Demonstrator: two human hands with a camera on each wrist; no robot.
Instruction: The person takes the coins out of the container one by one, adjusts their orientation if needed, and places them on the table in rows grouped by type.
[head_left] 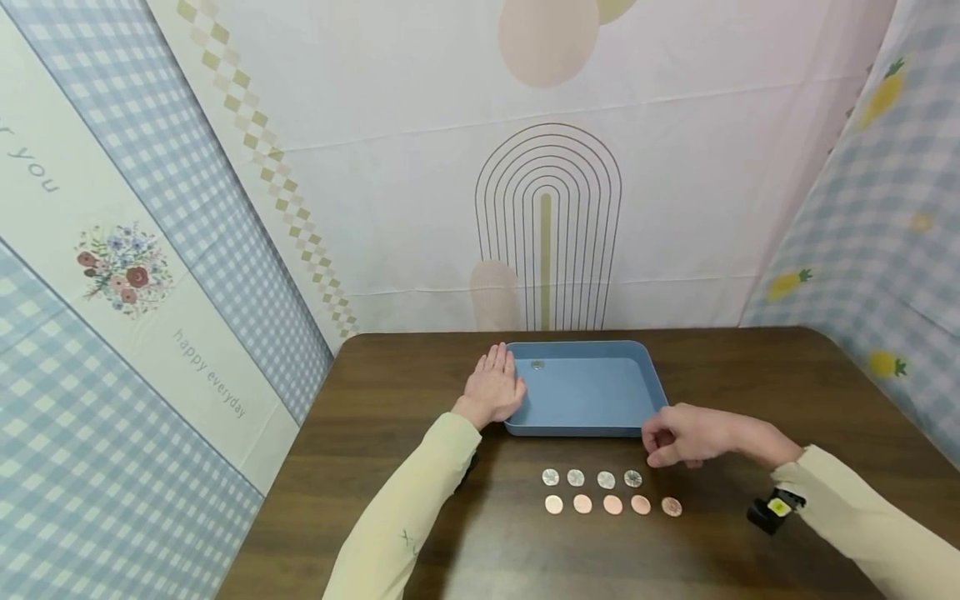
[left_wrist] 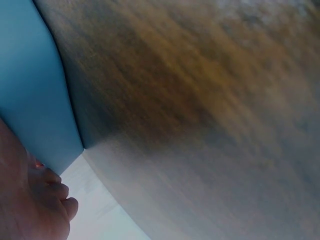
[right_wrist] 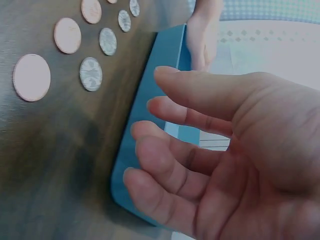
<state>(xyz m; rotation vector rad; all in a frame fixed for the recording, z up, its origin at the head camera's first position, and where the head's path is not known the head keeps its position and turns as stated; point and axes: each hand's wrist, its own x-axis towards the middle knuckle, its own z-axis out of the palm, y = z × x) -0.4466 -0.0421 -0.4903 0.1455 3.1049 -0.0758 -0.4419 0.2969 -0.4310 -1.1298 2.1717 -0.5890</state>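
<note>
A blue tray lies on the table with one silver coin near its back left corner. My left hand rests on the tray's left rim, its fingers stretched out. Near the front right corner hovers my right hand, and the right wrist view shows its fingers loosely bent around nothing. In front of the tray lies a row of several silver coins. Closer to me is a second row of several copper-coloured coins. The rightmost silver coin is the one closest to my right hand.
A dark wooden table carries everything. Patterned cloths hang around it: a white one at the back, blue checked ones on both sides. A black device sits at my right wrist.
</note>
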